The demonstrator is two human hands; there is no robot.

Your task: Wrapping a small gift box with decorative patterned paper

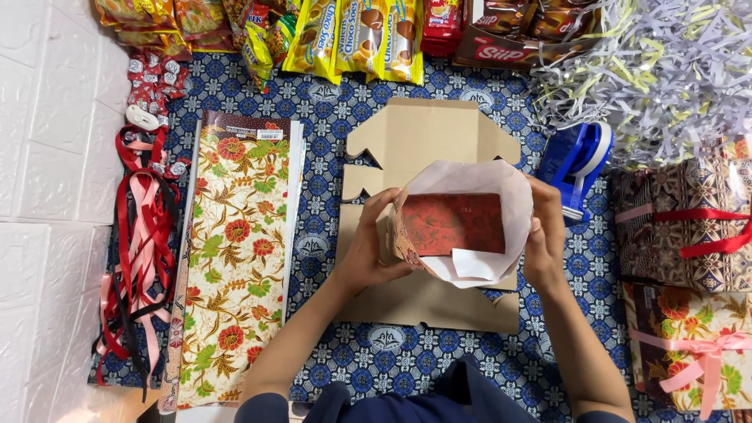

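Evidently both hands, left hand and right hand, clasping a half-wrapped box.

Single head-worn view, straight down and close over the patterned mat and both forearms.

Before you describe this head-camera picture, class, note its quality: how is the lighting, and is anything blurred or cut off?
Head view: light is bright and even, shadows soft; the left hand, right hand and the paper-wrapped box they hold are sharp; glare whitens the white wall at lower left; the snack packets and shredded paper are cropped by the frame's edge.
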